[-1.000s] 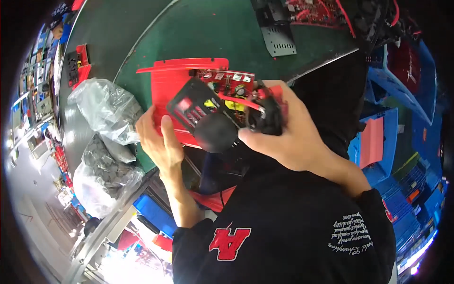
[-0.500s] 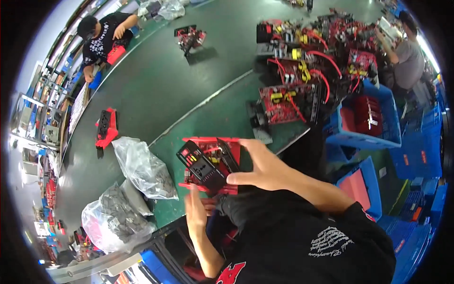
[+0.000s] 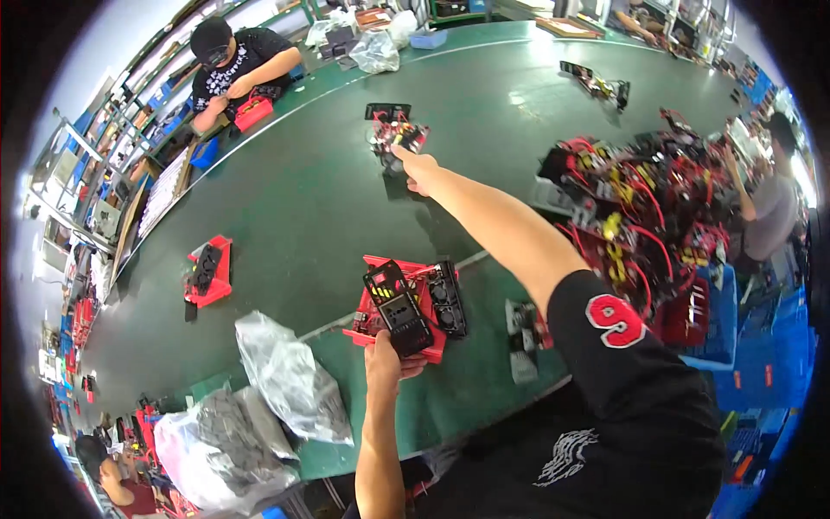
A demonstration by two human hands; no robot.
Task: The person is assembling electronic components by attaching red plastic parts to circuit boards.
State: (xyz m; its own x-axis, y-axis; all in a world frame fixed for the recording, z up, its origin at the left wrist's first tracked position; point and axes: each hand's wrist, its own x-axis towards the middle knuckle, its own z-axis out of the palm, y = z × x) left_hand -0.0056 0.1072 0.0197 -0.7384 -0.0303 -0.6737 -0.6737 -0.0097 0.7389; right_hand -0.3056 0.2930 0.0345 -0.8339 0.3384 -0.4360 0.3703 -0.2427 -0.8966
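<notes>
My left hand (image 3: 386, 368) grips the lower edge of a red-cased electrical unit (image 3: 443, 346) on the near green worktop. A black panel (image 3: 399, 311) with a socket lies tilted over its case, and a second black panel with round openings (image 3: 447, 298) leans at the right side. My right arm stretches far forward. The right hand (image 3: 419, 170) is at a circuit board assembly (image 3: 398, 137) with red wires and a black end plate, its index finger extended onto the near edge and the other fingers curled, partly hidden.
Clear plastic bags (image 3: 294, 376) of grey parts lie left of the unit. A red casing piece with black panel (image 3: 210, 272) sits farther left. Many wired board assemblies (image 3: 635, 199) are heaped at right, beside blue crates (image 3: 722, 320). Co-workers sit around the table, one at upper left (image 3: 246, 73).
My right hand has left the red unit and reached forward to the distant board assembly. My left hand has closed on the unit's near edge. The view has tipped up.
</notes>
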